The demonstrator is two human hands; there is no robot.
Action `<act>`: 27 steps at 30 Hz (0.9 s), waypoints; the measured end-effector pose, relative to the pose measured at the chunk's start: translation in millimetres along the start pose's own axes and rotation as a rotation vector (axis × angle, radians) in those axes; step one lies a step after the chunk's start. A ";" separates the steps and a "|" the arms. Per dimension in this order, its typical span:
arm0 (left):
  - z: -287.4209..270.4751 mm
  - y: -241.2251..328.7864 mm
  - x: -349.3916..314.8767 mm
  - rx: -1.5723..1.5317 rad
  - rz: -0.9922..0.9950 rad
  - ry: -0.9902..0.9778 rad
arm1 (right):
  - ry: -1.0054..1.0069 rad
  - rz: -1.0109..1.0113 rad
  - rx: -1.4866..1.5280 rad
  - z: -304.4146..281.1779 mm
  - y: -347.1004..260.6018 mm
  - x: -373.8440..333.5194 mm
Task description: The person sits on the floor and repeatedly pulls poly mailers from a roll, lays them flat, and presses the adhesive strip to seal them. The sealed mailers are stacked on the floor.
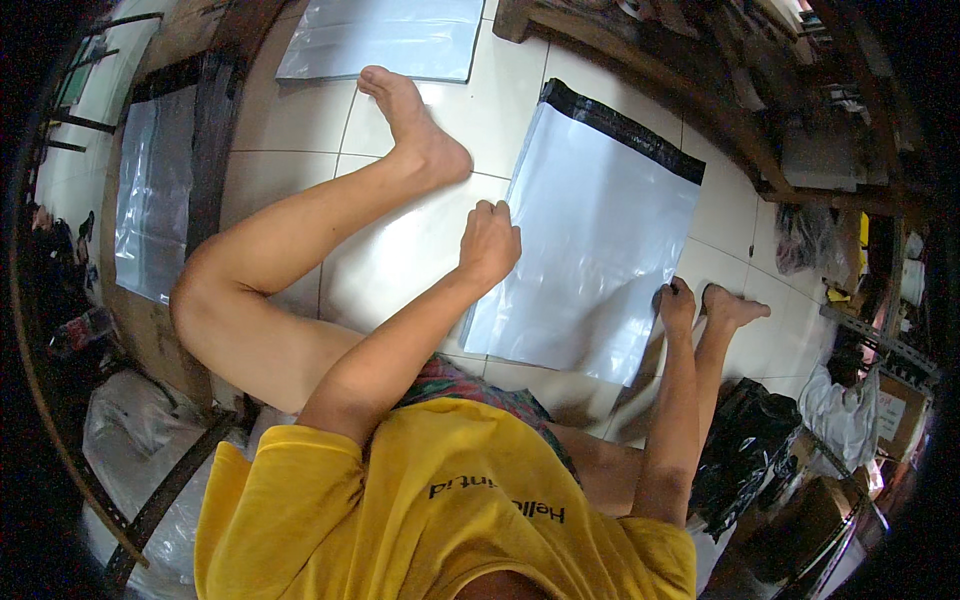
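A stack of pale grey plastic mailing bags [600, 230] lies flat on the floor before me, a black band along its far end. At its left edge my left hand [490, 243] is closed, fingers curled onto the plastic. My right hand [677, 305] pinches the opposite edge, lower down near the front corner. The fingertips of both hands are partly hidden. The near end of the stack reaches toward my lap.
Another stack of bags [385, 40] lies on the tiles beyond my left foot. More bags with a black band [158, 190] rest at far left. A wooden bench [650, 75] borders the far right. A crumpled black plastic bag [750, 440] sits near my right arm.
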State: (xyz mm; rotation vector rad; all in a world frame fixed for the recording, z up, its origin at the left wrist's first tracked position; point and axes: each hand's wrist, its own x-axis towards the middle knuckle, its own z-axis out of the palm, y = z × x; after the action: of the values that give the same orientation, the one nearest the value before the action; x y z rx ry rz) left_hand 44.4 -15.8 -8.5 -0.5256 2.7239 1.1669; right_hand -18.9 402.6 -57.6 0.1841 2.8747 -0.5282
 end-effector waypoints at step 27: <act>8.3 28.0 101.8 -0.049 -0.104 0.015 | -0.297 0.041 0.416 -35.7 -49.0 90.2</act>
State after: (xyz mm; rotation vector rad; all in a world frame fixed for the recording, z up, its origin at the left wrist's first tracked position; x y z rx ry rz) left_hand -60.6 -18.8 -21.1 -0.6771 2.6507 1.2111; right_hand -120.8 377.6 -29.3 0.2077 2.4411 -1.0448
